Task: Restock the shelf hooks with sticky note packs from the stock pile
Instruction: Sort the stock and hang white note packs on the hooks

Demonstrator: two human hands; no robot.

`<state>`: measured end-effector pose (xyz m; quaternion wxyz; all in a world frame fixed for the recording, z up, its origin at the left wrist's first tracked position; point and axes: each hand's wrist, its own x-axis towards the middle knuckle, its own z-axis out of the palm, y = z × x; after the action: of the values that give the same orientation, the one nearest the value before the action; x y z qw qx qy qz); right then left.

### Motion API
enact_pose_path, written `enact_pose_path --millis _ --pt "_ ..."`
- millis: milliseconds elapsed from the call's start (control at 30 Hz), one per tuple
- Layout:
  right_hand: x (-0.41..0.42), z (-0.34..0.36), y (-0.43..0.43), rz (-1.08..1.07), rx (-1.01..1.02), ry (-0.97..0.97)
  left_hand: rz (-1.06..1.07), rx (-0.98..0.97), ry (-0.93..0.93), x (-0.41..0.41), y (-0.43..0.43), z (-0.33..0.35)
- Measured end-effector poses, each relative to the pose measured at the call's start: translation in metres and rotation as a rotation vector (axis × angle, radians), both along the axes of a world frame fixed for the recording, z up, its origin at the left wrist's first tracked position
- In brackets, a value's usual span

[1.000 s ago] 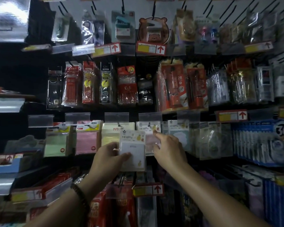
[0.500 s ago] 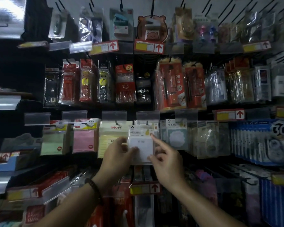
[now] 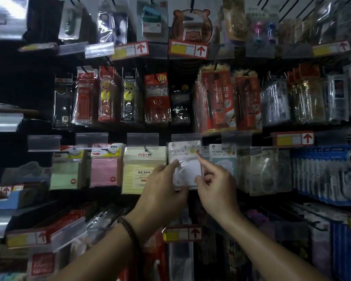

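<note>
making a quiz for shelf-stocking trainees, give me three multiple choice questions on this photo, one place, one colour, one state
1. What hangs just left of the white pack? A yellow pack B blue pack C scissors
2. What colour is the pack left of the pink pack? A orange B green C black
3. The left hand is: A hanging idle B gripping the white pack C flat on a shelf

Answers: 1 A, yellow sits beside it; 2 B, the green pack hangs there; 3 B, thumb and fingers hold its lower left edge.
</note>
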<state>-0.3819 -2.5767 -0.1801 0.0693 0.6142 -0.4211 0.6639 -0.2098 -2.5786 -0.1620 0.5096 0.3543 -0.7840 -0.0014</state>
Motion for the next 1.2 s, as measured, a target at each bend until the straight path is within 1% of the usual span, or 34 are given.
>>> enact_pose_path --millis 100,167,300,400,567,667,733,833,900,967,1033,1100,1133,1200 --pt "-0.001 0.002 -0.001 -0.019 0.052 0.003 0.038 0.027 -0.05 -0.006 0.002 0.007" --pt "0.0 0.005 -0.003 -0.068 0.099 0.034 0.07 0.055 -0.115 -0.008 0.001 0.01" --pt "0.001 0.016 -0.005 -0.25 0.177 0.187 0.153 0.052 -0.284 -0.012 -0.009 0.014" --pt "0.001 0.023 -0.004 -0.338 0.246 0.257 0.135 0.097 -0.287 -0.017 -0.015 0.017" --pt "0.004 0.024 0.001 -0.352 0.36 0.316 0.113 0.121 -0.301 -0.016 -0.016 0.012" --pt "0.005 0.017 0.011 -0.423 0.36 0.329 0.056 0.136 -0.28 -0.008 -0.008 0.002" --pt "0.006 0.005 0.022 -0.43 0.308 0.303 0.061 0.131 -0.269 0.0 0.003 -0.009" --pt "0.009 -0.027 0.043 -0.357 0.119 0.231 0.123 0.054 -0.247 0.013 0.026 -0.036" --pt "0.012 -0.057 0.058 -0.282 0.009 0.212 0.095 0.05 -0.233 0.022 0.044 -0.062" --pt "0.017 -0.096 0.07 -0.215 -0.029 0.229 0.023 0.079 -0.251 0.029 0.058 -0.094" --pt "0.023 -0.141 0.08 -0.185 0.011 0.291 -0.026 0.129 -0.253 0.034 0.066 -0.137" --pt "0.03 -0.193 0.086 -0.15 0.109 0.325 -0.017 0.213 -0.227 0.039 0.067 -0.19" --pt "0.032 -0.221 0.087 -0.131 0.161 0.316 0.016 0.253 -0.236 0.042 0.066 -0.219" --pt "0.032 -0.282 0.092 -0.094 0.307 0.264 0.059 0.359 -0.323 0.052 0.065 -0.283"
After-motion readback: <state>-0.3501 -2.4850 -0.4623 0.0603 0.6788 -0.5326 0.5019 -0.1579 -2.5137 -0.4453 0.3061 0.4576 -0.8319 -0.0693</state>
